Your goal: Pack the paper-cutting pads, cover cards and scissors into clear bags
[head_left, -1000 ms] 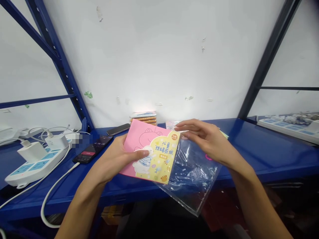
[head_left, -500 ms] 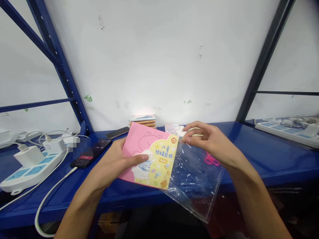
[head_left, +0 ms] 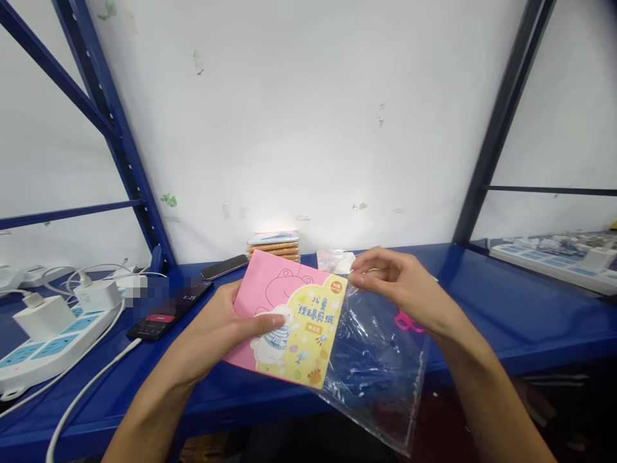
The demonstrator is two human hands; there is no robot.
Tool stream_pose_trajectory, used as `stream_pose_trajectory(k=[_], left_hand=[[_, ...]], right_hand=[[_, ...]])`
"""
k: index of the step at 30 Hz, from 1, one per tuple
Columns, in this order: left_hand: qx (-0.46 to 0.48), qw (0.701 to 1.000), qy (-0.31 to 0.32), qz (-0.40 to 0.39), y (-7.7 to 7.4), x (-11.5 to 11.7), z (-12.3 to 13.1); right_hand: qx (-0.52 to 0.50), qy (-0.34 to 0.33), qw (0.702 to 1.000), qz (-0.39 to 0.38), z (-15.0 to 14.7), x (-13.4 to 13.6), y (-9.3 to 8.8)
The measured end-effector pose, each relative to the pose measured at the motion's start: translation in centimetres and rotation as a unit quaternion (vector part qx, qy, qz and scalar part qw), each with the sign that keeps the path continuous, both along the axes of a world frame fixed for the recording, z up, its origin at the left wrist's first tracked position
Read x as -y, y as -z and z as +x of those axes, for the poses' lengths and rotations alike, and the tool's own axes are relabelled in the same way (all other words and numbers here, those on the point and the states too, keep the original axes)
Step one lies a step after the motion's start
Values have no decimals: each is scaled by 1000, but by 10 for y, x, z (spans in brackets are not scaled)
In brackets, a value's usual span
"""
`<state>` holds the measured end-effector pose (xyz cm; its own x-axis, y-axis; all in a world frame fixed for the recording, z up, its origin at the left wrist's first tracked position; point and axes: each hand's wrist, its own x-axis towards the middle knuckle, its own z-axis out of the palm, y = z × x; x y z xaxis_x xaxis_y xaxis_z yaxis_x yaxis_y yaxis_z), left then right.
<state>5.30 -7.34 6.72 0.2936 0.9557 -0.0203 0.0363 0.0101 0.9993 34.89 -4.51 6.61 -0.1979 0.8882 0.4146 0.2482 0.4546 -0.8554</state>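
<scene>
- Well, from the head camera, the left hand (head_left: pixel 212 334) is at about 7 o'clock from the middle of the children's paper-cutting booklet (head_left: pixel 299 315), a pink-and-yellow booklet tilted in the air above the front of the blue steel shelf (head_left: pixel 482 334).
- The left hand has hold of the booklet's lower-left part, with the thumb across its cover and the other fingers out of sight behind it.
- The right hand (head_left: pixel 400 289) is at about 3 o'clock from the booklet. Its thumb and curled fingers (head_left: pixel 371 273) are closed in a pinch on the top edge of a clear plastic bag (head_left: pixel 380 366).
- The bag hangs toward 5 o'clock, just beside the booklet's right edge and overlapping it slightly. I cannot tell whether the booklet has entered the bag.
- Pink scissor handles (head_left: pixel 409 321) show through the bag, below the right wrist.
- At 12 o'clock, a stack of booklets (head_left: pixel 272 245) stands against the white wall (head_left: pixel 289 128), with a pale printed packet (head_left: pixel 332 260) just beside it at 1 o'clock.
- Toward 10 o'clock lie a dark phone (head_left: pixel 224 267) and a lit, cabled phone (head_left: pixel 166 312).
- Farther out at 9 o'clock, a white power strip (head_left: pixel 53 347) carries two chargers (head_left: pixel 98 296).
</scene>
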Motion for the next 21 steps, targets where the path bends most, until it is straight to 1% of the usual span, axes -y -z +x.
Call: stream_pose_trajectory(k=[3,11,18,21], left_hand=[[3,1000,5,-13,-1,0,2],[-9,1000,-7,-27,-3,3,2],[-11,1000,8,-14,-3,2,4],[-12,1000,15,-5,-2,1,5]], right_hand=[[10,5,1000,5,0,0,0],[-1,3,1000,11,-3,0,0],[-1,6,1000,1,-5,2,-2],[7,-8,1000,-9,-3,0,-2]])
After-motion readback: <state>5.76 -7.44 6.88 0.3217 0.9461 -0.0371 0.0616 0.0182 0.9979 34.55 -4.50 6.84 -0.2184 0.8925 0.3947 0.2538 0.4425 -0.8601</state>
